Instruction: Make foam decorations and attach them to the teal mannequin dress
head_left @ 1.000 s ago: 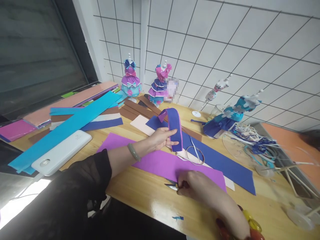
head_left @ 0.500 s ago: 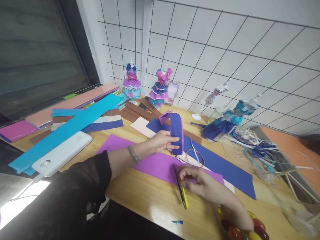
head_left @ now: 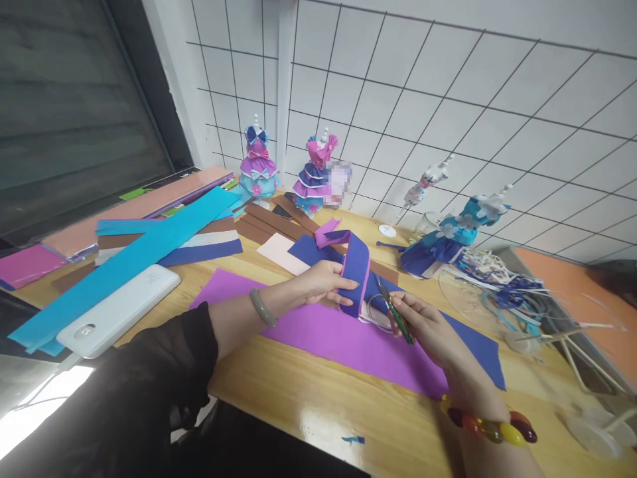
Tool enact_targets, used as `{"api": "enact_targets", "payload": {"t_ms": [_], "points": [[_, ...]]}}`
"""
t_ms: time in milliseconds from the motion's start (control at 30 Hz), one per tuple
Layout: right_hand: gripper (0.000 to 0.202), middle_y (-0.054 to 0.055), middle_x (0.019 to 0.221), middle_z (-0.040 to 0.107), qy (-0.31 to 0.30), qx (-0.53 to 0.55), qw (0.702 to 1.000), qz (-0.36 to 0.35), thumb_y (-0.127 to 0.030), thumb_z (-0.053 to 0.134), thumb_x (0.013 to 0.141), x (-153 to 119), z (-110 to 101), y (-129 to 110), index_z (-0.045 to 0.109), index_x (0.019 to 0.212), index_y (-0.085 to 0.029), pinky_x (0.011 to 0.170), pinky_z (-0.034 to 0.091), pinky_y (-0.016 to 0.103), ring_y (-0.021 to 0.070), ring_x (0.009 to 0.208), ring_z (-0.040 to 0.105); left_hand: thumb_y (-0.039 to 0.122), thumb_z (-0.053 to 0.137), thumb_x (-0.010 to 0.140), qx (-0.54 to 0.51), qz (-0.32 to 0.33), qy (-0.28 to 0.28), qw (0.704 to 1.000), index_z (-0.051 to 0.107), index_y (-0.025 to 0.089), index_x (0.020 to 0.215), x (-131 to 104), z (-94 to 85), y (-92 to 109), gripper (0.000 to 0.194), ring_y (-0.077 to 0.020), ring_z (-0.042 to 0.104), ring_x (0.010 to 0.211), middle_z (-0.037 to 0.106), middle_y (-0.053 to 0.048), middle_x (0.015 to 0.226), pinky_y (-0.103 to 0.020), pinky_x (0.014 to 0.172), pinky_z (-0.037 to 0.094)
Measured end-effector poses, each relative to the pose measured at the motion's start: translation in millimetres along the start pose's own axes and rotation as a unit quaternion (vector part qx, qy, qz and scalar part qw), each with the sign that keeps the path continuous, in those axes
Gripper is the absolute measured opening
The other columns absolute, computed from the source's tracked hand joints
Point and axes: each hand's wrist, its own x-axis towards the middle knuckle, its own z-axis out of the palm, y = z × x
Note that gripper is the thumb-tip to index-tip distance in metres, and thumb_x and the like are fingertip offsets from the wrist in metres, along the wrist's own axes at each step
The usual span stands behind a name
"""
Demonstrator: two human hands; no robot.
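Black sleeve (head_left: pixel 164 372), green bangle (head_left: pixel 258 307), multicoloured bead bracelet (head_left: pixel 492 428).

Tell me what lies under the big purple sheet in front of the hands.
The purple sheet lies on the wooden table. At its far right edge it overlaps a dark blue sheet. Whatever else lies beneath it is covered and cannot be seen.

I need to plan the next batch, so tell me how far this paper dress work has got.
Done: four dressed mannequins stand by the wall, such as the purple dress and the teal dress. In hand: the left hand holds a looped blue strip, and the right hand brings small scissors to it. Left: the purple sheet lies uncut on the table.
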Motion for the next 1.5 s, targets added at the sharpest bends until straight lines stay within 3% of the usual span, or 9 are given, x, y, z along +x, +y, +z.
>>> {"api": "enact_targets", "payload": {"t_ms": [200, 433, 933, 1500], "points": [[0.033, -0.009, 0.052, 0.03, -0.042, 0.09, 0.987, 0.124, -0.051, 0.052, 0.075, -0.3, -2.3, 4.3, 0.052, 0.082, -0.019, 0.036, 0.012, 0.018, 0.0033, 0.039, 0.017, 0.022, 0.072, 0.06, 0.037, -0.011, -0.017, 0.999, 0.063, 0.014, 0.086, -4.0, 1.5, 7.4, 0.029, -0.0133, 0.061, 0.065, 0.063, -0.007, 0.087, -0.025, 0.056, 0.054], [0.045, -0.009, 0.054, 0.028, -0.09, 0.104, 0.974, 0.182, -0.061, 0.049, 0.072, -2.0, 0.0, 0.4, 0.051, 0.083, -0.017, 0.037, 0.005, 0.018, 0.0021, 0.041, 0.011, 0.026, 0.073, 0.057, 0.106, 0.009, -0.051, 0.993, 0.061, 0.013, 0.092, -8.9, 7.2, 2.1, 0.04, -0.0142, 0.062, 0.068, 0.064, -0.008, 0.086, -0.024, 0.055, 0.053], [0.042, -0.009, 0.054, 0.023, -0.114, 0.096, 0.971, 0.185, -0.055, 0.048, 0.077, -1.8, 7.2, 5.7, 0.054, 0.085, -0.015, 0.037, 0.005, 0.019, 0.0016, 0.04, 0.012, 0.025, 0.069, 0.062, 0.143, 0.008, -0.081, 0.986, 0.06, 0.014, 0.095, -8.9, 10.0, -4.6, 0.036, -0.0121, 0.062, 0.067, 0.064, -0.006, 0.09, -0.02, 0.052, 0.051], [0.046, -0.009, 0.054, 0.021, -0.111, 0.075, 0.975, 0.175, -0.058, 0.048, 0.075, -1.3, 8.1, 4.9, 0.054, 0.087, -0.015, 0.037, 0.005, 0.02, 0.0025, 0.041, 0.011, 0.026, 0.066, 0.064, 0.217, 0.045, -0.039, 0.974, 0.059, 0.014, 0.093, -9.3, 9.8, -1.9, 0.033, -0.007, 0.056, 0.052, 0.065, -0.004, 0.077, -0.013, 0.039, 0.042]]}}
